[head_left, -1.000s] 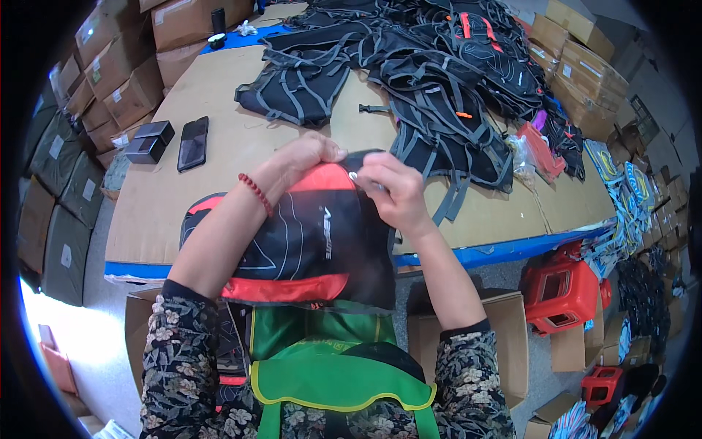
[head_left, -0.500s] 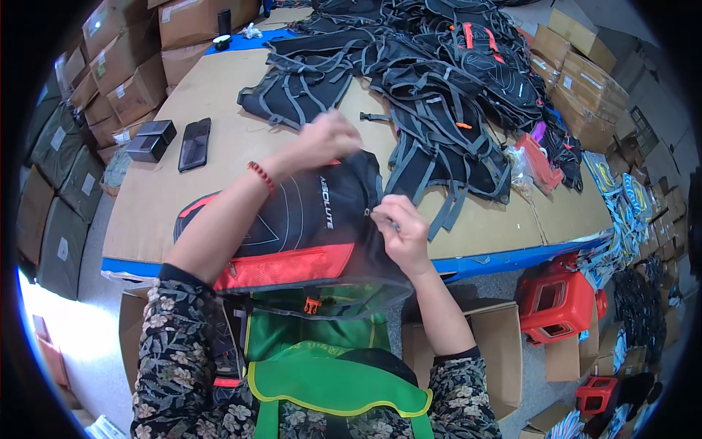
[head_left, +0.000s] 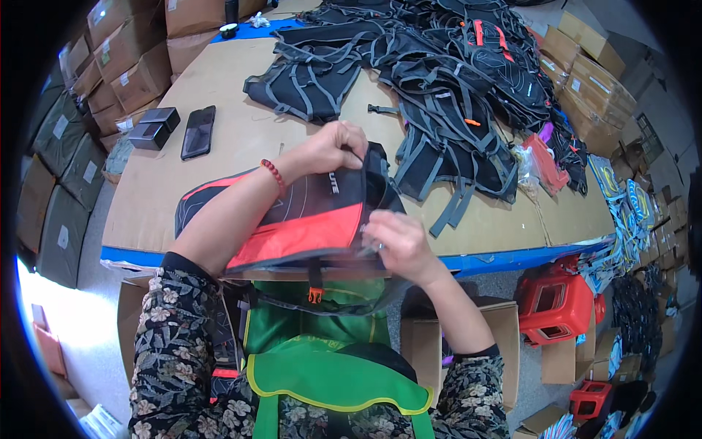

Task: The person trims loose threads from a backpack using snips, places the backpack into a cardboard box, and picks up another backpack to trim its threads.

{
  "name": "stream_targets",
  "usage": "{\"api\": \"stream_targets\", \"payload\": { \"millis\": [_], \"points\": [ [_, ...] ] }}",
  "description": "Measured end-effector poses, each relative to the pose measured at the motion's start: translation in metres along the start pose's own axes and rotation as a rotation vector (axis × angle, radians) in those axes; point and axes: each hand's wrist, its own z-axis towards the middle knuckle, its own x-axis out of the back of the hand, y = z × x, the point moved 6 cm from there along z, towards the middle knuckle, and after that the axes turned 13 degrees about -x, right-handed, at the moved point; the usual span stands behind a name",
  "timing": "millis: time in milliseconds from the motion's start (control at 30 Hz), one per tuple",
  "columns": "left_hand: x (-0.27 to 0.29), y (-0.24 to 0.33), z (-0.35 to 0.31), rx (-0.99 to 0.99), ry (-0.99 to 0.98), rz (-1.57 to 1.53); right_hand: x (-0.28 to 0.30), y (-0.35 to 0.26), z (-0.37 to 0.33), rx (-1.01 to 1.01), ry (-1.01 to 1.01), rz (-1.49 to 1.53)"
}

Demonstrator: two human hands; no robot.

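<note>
A black and red backpack (head_left: 314, 233) lies on its side across the near edge of the table, its open end toward my right. My left hand (head_left: 338, 148), a red bead bracelet at the wrist, pinches the top rim of that opening. Lower on the same rim, the closed fingers of my right hand (head_left: 398, 238) grip the fabric; they are slightly blurred and their tips are partly hidden. An orange buckle (head_left: 315, 295) hangs on a black strap below the bag, in front of my green apron (head_left: 336, 377).
On the cardboard-topped table (head_left: 219, 88) lie a phone (head_left: 198, 132), dark boxes (head_left: 155, 128) and a heap of black backpacks (head_left: 439, 95). Red stools (head_left: 557, 301) and an open carton (head_left: 486, 351) stand low at the right. Stacked cartons (head_left: 131, 66) line the left.
My left hand has come down onto the bag's rim and closed on it. My right hand has moved slightly down. The bag's opening has shifted, and the red panel sits higher.
</note>
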Motion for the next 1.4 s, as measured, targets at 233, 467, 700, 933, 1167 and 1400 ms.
{"api": "stream_targets", "payload": {
  "millis": [233,467,700,933,1167,1400],
  "points": [
    [0.001,0.003,-0.007,0.039,0.024,0.167,-0.024,-0.004,-0.033,-0.056,-0.036,-0.047],
    [0.099,0.036,-0.105,0.380,0.170,0.472,-0.031,0.043,-0.052,-0.577,0.040,0.280],
    [0.129,0.128,-0.294,0.768,0.653,0.578,-0.042,0.056,-0.056,-0.805,0.120,0.429],
    [0.037,0.177,-0.343,1.072,0.867,0.375,-0.069,-0.052,-0.009,-0.356,0.149,0.157],
    [-0.065,0.181,-0.336,0.957,1.180,-0.511,-0.148,-0.089,-0.003,-0.370,-0.183,-0.095],
    [-0.093,0.167,-0.310,0.798,1.126,-0.803,-0.137,-0.090,-0.023,-0.459,-0.197,-0.232]
  ]
}}
